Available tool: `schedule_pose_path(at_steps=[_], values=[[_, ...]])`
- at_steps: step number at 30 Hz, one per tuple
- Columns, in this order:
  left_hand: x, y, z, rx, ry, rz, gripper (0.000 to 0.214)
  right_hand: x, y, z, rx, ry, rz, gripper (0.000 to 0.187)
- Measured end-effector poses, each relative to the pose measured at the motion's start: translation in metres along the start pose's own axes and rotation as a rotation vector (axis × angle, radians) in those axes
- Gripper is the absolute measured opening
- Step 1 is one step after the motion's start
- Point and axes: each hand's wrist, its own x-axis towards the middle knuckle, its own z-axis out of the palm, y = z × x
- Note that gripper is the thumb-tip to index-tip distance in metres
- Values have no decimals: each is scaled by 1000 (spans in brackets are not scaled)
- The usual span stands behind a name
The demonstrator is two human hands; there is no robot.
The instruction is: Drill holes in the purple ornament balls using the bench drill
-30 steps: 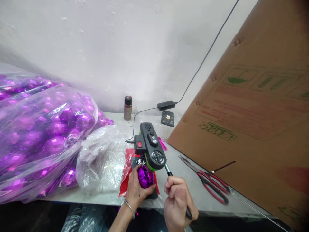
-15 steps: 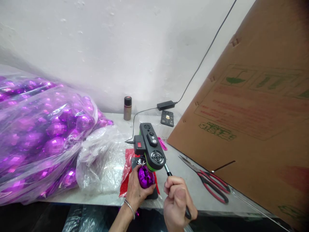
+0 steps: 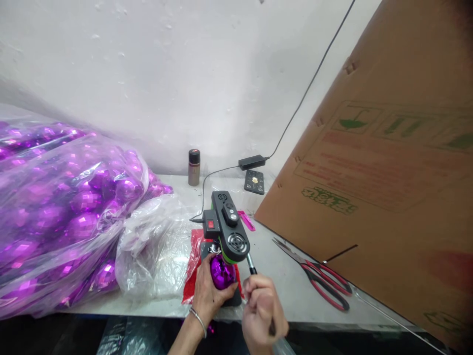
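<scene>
My left hand (image 3: pixel 207 285), with a bangle at the wrist, is closed around a shiny purple ball ornament (image 3: pixel 223 272). The ornament sits under the front end of a black and green bench machine (image 3: pixel 232 228) with a red switch on its side. My right hand (image 3: pixel 263 311) is wrapped round the black grip of the machine's metal lever (image 3: pixel 251 264). Beneath the machine's base lies a red sheet (image 3: pixel 191 276) in clear plastic. The contact point between the ornament and the machine is hidden.
A big clear bag of purple ornaments (image 3: pixel 70 217) fills the left. Red-handled scissors (image 3: pixel 321 276) lie to the right, before a large leaning cardboard box (image 3: pixel 388 162). Behind stand a small bottle (image 3: pixel 194 170), a black power adapter (image 3: pixel 253 161) and a dark flat object (image 3: pixel 254 182).
My right hand has swung the lever to the left, closer to the ornament. My left hand keeps its grip on the ornament in nearly the same place.
</scene>
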Motion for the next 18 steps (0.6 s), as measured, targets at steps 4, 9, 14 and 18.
schedule_pose_path(at_steps=[4, 9, 14, 18], values=[[-1, 2, -3, -5, -26, -21, 86, 2, -6, 6, 4, 41, 3, 51], [2, 4, -2, -22, -33, -38, 87, 40, -31, 12, -15, 35, 31, 52], [-14, -14, -9, -72, -9, 19, 87, 60, -43, 9, -74, -94, 78, 51], [-58, -35, -27, 16, 21, 230, 88, 37, -23, -11, -107, -47, 87, 35]])
